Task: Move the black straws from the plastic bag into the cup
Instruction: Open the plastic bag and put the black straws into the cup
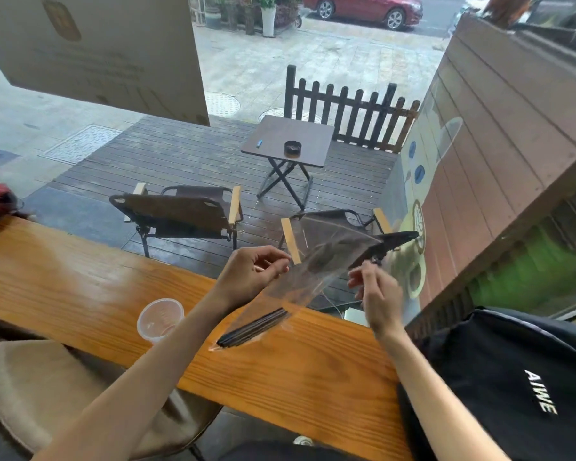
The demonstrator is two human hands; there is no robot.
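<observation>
Both hands are raised above the wooden table (280,377), each pinching the upper end of a clear plastic bag (300,277). The left hand (253,271) grips one side of the bag's mouth between thumb and fingertips; the right hand (376,294) nips the other side the same way, fingers narrow. The bag slopes down from between the hands toward the person, its lower end resting on the table. The black straws (253,329) lie bunched in that lower end, below the left hand. A clear cup (160,319) stands upright on the table, below and left of the left hand, near the straws but apart from them. A black backpack (512,387) sits below the right hand.
</observation>
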